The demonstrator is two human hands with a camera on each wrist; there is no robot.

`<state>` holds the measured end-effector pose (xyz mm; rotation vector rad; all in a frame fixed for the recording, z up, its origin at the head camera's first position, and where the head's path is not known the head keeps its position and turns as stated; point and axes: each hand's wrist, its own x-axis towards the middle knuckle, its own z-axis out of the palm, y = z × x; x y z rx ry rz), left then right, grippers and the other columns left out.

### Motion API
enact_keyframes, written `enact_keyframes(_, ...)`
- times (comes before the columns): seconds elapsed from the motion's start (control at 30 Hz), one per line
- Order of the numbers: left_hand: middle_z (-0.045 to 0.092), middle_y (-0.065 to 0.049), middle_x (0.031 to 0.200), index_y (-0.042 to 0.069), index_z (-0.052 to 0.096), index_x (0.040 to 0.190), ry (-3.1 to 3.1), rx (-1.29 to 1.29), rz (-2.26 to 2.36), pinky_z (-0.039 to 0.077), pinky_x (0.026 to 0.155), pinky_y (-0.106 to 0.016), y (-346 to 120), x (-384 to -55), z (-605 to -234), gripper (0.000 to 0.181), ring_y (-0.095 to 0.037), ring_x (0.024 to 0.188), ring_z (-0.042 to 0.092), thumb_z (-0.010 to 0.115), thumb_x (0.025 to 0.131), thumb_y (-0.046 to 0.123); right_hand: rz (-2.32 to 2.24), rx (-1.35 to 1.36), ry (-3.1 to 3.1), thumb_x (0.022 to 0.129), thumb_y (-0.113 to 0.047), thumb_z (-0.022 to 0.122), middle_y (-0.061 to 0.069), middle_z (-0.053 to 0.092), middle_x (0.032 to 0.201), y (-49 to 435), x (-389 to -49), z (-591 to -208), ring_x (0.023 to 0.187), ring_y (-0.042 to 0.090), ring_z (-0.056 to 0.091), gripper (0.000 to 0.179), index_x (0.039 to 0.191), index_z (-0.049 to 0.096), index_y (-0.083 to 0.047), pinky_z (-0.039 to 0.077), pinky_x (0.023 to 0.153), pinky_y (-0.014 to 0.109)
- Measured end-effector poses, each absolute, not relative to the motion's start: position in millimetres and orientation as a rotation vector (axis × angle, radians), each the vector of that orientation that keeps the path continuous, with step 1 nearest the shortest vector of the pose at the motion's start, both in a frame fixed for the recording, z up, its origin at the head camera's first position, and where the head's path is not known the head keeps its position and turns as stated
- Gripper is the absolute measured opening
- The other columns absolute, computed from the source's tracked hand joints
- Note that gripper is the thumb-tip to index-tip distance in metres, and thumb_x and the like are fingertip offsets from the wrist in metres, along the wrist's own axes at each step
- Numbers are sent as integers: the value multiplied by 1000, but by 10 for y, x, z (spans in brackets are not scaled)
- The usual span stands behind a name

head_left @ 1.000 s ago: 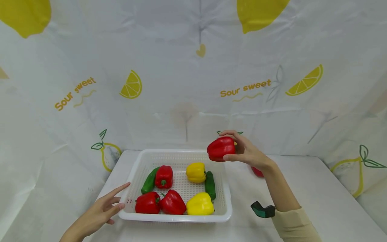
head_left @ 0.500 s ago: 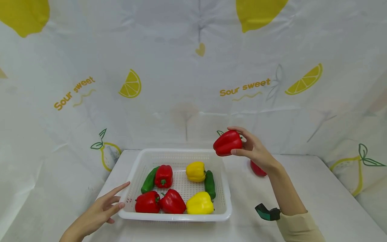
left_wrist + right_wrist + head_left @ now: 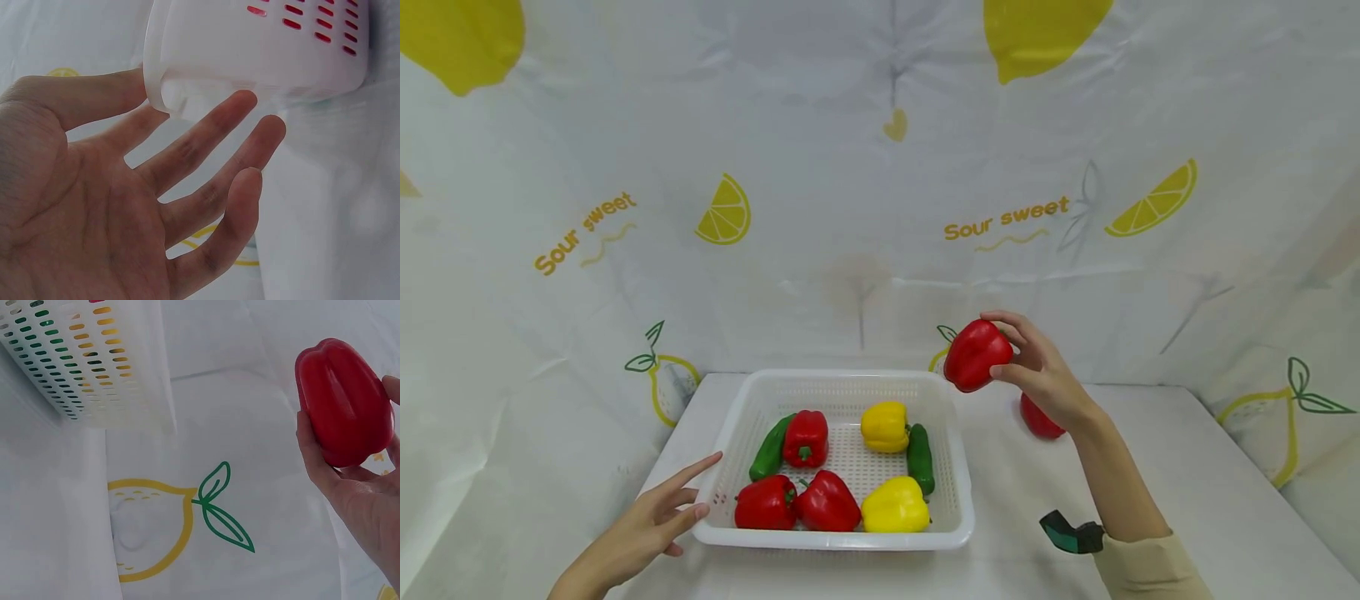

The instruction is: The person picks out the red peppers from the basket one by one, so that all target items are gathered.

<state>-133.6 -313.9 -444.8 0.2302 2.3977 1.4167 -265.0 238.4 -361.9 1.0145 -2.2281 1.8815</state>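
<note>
Above the table [image 3: 1180, 467], the right grip [image 3: 1043, 377] pinches a partly hidden red pepper [image 3: 973, 356], left grip [image 3: 643, 523] spread.

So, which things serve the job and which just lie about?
Likely job:
red bell pepper in right hand
white perforated plastic basket at left hand
red, yellow, green vegetables inside
partly hidden red object

Likely incidental:
lemon-printed white backdrop
dark wrist attachment

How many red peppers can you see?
4 for sure: a pepper in the right hand; in the white basket, one farther back and two in front. The half-hidden red thing behind that hand may be another.
</note>
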Motion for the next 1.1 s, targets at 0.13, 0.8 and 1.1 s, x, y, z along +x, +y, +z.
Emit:
enact_keyframes(0.13, 66, -25, 142, 16, 24, 173, 2392, 220, 1420, 62, 72, -42, -3140, -1334, -4455, 71, 3, 104, 65, 58, 112, 28, 1997, 1062, -2197, 94, 6, 56, -1, 60, 146, 2411, -2637, -3614, 125, 13, 66, 72, 161, 40, -13, 65, 95, 31)
enact_keyframes(0.8, 63, -28, 145, 16, 24, 173, 2393, 194, 1416, 62, 73, -42, -3144, -1331, -4453, 72, 3, 105, 64, 59, 111, 29, 1743, 686, -2467, 87, -6, 82, -4, 49, 147, 2553, -2505, -3577, 131, 17, 56, 93, 163, 32, -24, 65, 89, 31)
enact_keyframes(1.1, 64, -27, 145, 16, 24, 173, 2389, 194, 1422, 61, 73, -42, -3143, -1336, -4454, 72, 1, 105, 65, 59, 111, 29, 1671, 680, -2524, 87, -6, 82, -8, 46, 150, 2784, -2499, -3588, 133, 15, 52, 96, 164, 31, -32, 65, 89, 31)
